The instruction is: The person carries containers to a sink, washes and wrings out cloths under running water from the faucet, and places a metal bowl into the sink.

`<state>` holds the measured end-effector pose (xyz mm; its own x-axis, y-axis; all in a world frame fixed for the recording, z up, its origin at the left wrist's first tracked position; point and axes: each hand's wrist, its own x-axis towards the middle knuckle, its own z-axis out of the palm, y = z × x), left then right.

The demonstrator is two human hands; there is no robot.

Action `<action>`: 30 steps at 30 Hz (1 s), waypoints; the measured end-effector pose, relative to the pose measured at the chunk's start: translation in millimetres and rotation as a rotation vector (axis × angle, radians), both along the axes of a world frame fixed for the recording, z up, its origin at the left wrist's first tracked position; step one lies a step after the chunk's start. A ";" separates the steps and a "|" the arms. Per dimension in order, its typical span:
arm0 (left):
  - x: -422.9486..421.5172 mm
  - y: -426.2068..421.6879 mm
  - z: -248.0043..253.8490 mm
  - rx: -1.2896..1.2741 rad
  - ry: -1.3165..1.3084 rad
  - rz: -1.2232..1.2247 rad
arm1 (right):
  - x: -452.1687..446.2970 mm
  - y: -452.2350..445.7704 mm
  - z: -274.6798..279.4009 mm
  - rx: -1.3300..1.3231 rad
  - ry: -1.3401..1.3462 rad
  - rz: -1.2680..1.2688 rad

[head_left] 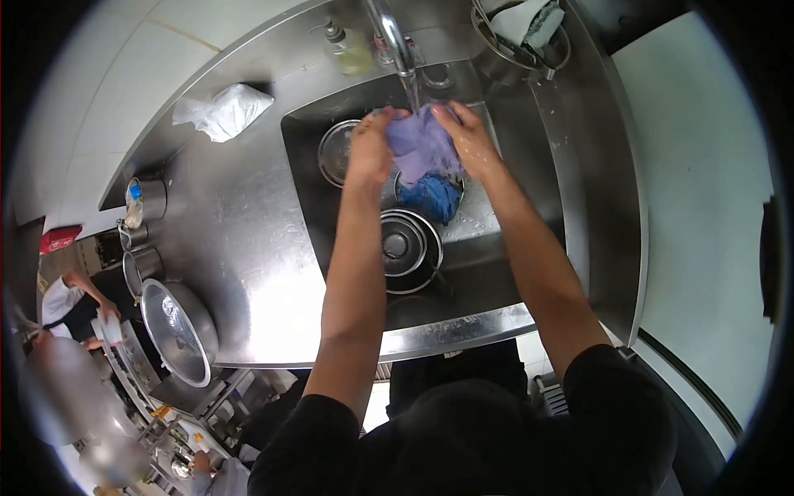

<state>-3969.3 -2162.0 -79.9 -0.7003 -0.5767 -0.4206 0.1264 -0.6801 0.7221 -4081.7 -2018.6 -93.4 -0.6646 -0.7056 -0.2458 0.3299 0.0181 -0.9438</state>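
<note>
A purple cloth (422, 145) is stretched between my two hands under the running tap (395, 41), with water falling on it. My left hand (372, 145) grips its left side, and my right hand (467, 136) holds its right side with the thumb on top. Below the cloth, a blue cloth (434, 198) lies in a bowl in the sink (504, 264). Nearer me stand stacked metal pots or lids (405, 244), partly hidden by my left forearm. Behind my left hand a round lid (335, 153) leans at the sink's left side.
Behind the sink are a soap pump bottle (349, 51) and a metal pot (496, 62) holding scouring pads. A white plastic bag (227, 112) and a large metal bowl (178, 331) are on the left counter. Other people work at the far left.
</note>
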 end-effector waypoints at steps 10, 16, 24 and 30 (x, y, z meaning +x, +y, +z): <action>-17.7 36.5 -10.4 -0.099 -0.329 -0.205 | -8.6 -44.3 -15.4 0.359 0.747 0.053; 25.2 -25.8 15.9 -0.147 -0.135 -0.250 | -46.9 0.4 -5.8 0.349 0.497 0.521; -8.4 -8.7 -4.1 -0.077 -0.038 -0.102 | -11.7 -43.8 7.6 -0.071 0.411 0.013; -32.9 34.1 -11.1 0.145 -0.066 -0.020 | 5.3 -67.1 16.1 0.367 0.737 -0.090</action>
<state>-4002.1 -2127.9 -91.0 -0.6794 -0.4927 -0.5438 0.0673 -0.7798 0.6224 -4076.3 -2085.6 -77.3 -0.7954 -0.6020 0.0706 -0.3564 0.3703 -0.8578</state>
